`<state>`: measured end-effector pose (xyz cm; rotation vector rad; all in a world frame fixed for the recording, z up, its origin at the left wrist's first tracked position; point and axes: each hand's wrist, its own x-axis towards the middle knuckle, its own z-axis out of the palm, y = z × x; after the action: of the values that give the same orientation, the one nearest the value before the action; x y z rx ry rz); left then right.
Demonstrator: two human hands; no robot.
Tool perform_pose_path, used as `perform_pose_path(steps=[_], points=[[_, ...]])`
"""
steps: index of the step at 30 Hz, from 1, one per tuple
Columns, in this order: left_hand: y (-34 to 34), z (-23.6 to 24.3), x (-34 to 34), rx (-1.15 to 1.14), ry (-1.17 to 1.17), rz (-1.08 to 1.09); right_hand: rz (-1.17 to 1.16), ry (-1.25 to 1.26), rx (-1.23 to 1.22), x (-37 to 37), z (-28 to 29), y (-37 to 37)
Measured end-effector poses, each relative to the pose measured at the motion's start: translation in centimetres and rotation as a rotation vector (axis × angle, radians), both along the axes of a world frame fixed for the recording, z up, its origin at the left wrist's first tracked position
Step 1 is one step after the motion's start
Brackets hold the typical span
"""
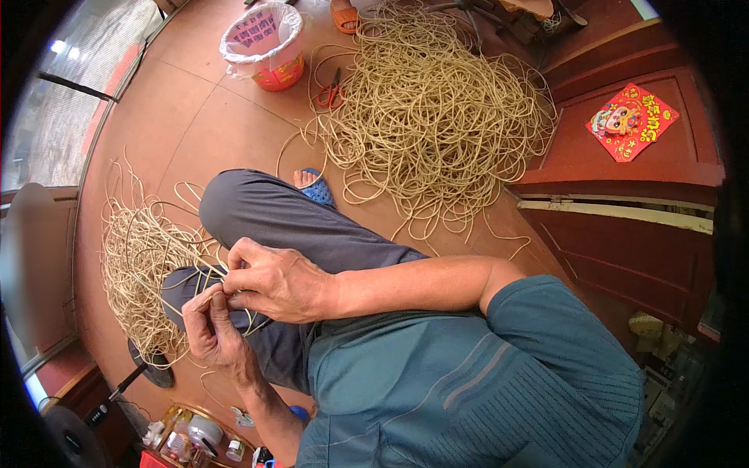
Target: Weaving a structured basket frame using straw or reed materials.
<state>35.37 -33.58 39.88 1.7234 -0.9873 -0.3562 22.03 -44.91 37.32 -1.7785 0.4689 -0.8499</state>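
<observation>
My right hand point(277, 285) is closed with fingers pinched on thin beige cord point(197, 253), over my legs in dark trousers point(292, 214). Just below it, my left hand point(218, 331) pinches the same cord, thumb raised and fingertips meeting those of the right. The exact point they hold is hidden by the fingers. Strands run from both hands to a loose tangled heap of cord point(136, 281) on the floor at the left. A bigger tangled pile point(433, 125) lies ahead to the right.
A lined bucket point(277, 76) and red-handled scissors point(331, 95) are at the top. Red wooden panels point(616, 265) flank the right. A glazed panel point(58, 109) stands left. A tray of containers point(199, 433) is low left. My foot in a blue slipper point(316, 187) rests beside the pile.
</observation>
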Motion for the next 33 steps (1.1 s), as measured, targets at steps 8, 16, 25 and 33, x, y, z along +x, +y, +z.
perform_pose_path(steps=[8,16,25,33], points=[[0.3,0.4,0.0,0.034,0.059,0.038,-0.369,0.018,-0.001,-6.0,-3.5,-8.2],[0.1,1.0,-0.6,0.045,0.021,0.028,-0.488,0.656,0.309,-16.4,-23.8,-18.1],[0.5,1.4,-0.5,0.090,0.030,0.040,-0.709,0.890,0.433,-19.8,-29.4,-21.6],[0.6,1.4,-0.2,0.109,0.003,0.027,-0.958,0.987,0.166,-24.4,-27.2,-23.2]])
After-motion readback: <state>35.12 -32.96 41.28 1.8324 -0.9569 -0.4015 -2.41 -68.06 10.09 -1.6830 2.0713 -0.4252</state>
